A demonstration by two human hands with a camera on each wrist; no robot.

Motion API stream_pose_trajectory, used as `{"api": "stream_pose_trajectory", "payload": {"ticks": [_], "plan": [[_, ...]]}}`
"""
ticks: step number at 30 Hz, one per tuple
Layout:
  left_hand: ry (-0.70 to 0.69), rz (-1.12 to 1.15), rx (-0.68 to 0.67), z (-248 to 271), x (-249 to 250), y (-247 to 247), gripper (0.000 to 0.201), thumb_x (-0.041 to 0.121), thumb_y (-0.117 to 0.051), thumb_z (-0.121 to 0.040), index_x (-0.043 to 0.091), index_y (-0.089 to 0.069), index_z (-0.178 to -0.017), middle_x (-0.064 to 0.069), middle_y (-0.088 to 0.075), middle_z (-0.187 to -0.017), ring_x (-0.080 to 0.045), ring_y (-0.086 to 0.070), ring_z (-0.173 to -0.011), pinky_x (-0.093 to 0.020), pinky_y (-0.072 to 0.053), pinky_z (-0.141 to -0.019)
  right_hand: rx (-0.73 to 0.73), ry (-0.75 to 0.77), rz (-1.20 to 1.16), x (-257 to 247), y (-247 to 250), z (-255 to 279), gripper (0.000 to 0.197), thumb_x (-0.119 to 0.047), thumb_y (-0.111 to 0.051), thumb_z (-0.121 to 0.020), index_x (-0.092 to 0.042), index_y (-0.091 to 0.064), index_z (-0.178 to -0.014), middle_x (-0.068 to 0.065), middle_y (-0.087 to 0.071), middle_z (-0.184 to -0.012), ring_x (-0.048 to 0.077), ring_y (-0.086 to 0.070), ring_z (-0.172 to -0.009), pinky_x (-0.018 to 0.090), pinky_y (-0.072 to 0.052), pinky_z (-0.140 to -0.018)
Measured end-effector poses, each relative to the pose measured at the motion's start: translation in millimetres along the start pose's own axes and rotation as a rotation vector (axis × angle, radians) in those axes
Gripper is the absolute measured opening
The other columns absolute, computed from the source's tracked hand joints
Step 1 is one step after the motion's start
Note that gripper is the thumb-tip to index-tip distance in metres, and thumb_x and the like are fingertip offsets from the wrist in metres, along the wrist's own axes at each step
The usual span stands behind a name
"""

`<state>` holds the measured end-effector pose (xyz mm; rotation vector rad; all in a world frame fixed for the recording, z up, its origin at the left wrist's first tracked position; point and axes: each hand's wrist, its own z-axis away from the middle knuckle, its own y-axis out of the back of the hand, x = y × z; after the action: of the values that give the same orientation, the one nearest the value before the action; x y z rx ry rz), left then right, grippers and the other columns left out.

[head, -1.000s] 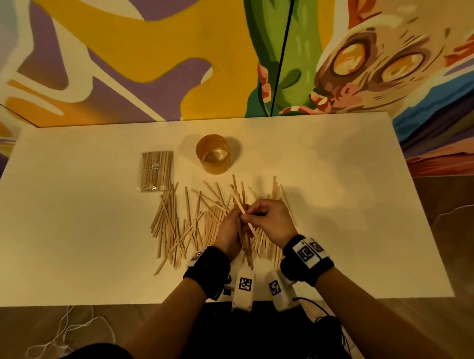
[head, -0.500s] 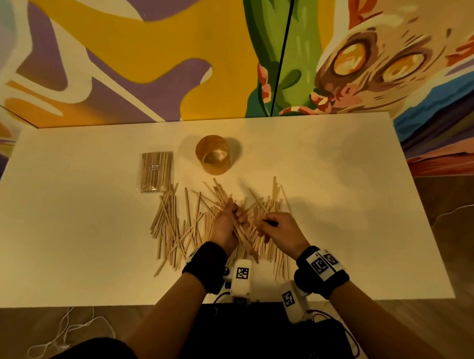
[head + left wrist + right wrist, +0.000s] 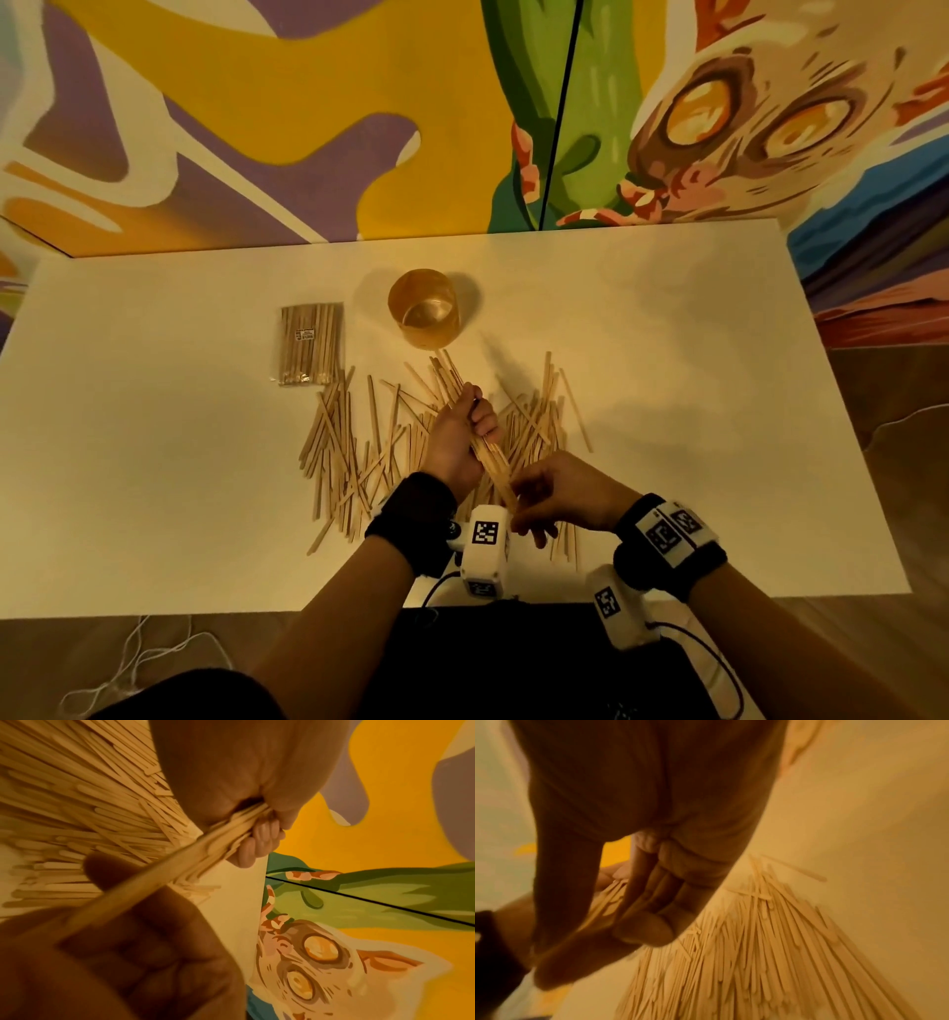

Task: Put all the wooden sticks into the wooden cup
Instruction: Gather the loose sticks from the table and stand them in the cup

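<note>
While the left hand (image 3: 458,437) curls its fingers (image 3: 264,833) round a bundle of sticks (image 3: 477,426), thumb side up, the bundle runs diagonally: far ends fan out toward the cup, near ends reach back to the right hand (image 3: 560,496). Sticks are thin, flat, pale wood strips with rounded ends, smooth-looking.

Right hand fingers (image 3: 652,898) are bent and bunched against the near end of the bundle; thumb and fingertips appear to pinch the ends, though the right wrist view is blurred there.

Loose wooden sticks (image 3: 359,452) lie scattered flat on the table below both hands, mostly parallel, some crossed, spreading left and right of the held bundle.

Wooden cup (image 3: 424,308) stands upright beyond the pile, round, open top, smooth honey-coloured wall; nothing visible inside. Bundle's far tips point at it, close to its base but apart from it in the head view.

Sealed pack of sticks (image 3: 309,343), clear wrap with a small label, lies flat left of the cup, just beyond the pile's left edge.

White table (image 3: 154,462), matte. Painted mural wall (image 3: 257,128) behind. Wrist cameras with square markers hang at both wrists.
</note>
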<state>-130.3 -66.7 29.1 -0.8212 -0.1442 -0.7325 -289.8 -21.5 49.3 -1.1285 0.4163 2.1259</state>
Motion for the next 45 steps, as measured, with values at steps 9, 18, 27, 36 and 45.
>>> {"api": "stream_pose_trajectory", "payload": {"ticks": [9,18,27,36,45], "plan": [[0.01,-0.091,-0.08,3.9,-6.1,-1.3,0.03,0.026,-0.037,-0.103,0.017,-0.045,-0.077,0.008,-0.031,-0.052,-0.005,-0.029,-0.041,-0.018,-0.028,-0.041,0.082,0.012,0.122,-9.0,-5.3,-7.8,0.025,-0.022,-0.074,-0.083,0.003,-0.071,-0.079,0.018,-0.07,-0.069,0.029,-0.062,-0.054,0.026,-0.044,-0.046],[0.035,-0.279,-0.135,13.4,-9.2,0.4,0.029,0.026,-0.038,-0.103,0.015,-0.046,-0.078,0.007,-0.031,-0.054,-0.007,-0.027,-0.043,-0.02,-0.028,-0.041,0.162,0.029,0.331,-17.6,10.3,-9.8,0.027,-0.031,-0.084,-0.072,-0.009,-0.069,-0.062,0.003,-0.066,-0.055,0.015,-0.06,-0.047,0.024,-0.049,-0.049],[0.241,-0.749,-0.319,36.0,-22.1,16.9,0.032,0.037,-0.043,-0.101,0.018,-0.044,-0.075,0.005,-0.029,-0.061,-0.01,-0.025,-0.049,-0.021,-0.028,-0.045,0.58,0.151,-0.176,-37.9,74.3,-28.4,0.026,-0.024,-0.049,-0.1,-0.01,-0.062,-0.117,0.011,-0.072,-0.099,0.026,-0.067,-0.075,0.029,-0.045,-0.062],[0.242,-0.72,-0.294,43.1,-17.0,0.5,0.031,0.039,-0.042,-0.101,0.02,-0.043,-0.077,0.004,-0.02,-0.062,-0.009,-0.018,-0.048,-0.019,-0.02,-0.041,0.28,0.145,0.003,-40.1,56.8,-46.5,0.037,-0.024,-0.044,-0.102,0.001,-0.069,-0.11,0.007,-0.07,-0.113,0.017,-0.062,-0.112,0.038,-0.038,-0.11],[0.247,-0.718,-0.249,45.2,-16.8,1.0,0.029,0.036,-0.047,-0.1,0.021,-0.043,-0.076,0.005,-0.022,-0.059,-0.008,-0.019,-0.046,-0.019,-0.021,-0.039,0.169,0.159,0.128,-33.3,49.0,-41.5,0.03,-0.024,-0.05,-0.099,-0.007,-0.066,-0.118,0.001,-0.07,-0.114,0.011,-0.06,-0.113,0.022,-0.045,-0.091]]}}
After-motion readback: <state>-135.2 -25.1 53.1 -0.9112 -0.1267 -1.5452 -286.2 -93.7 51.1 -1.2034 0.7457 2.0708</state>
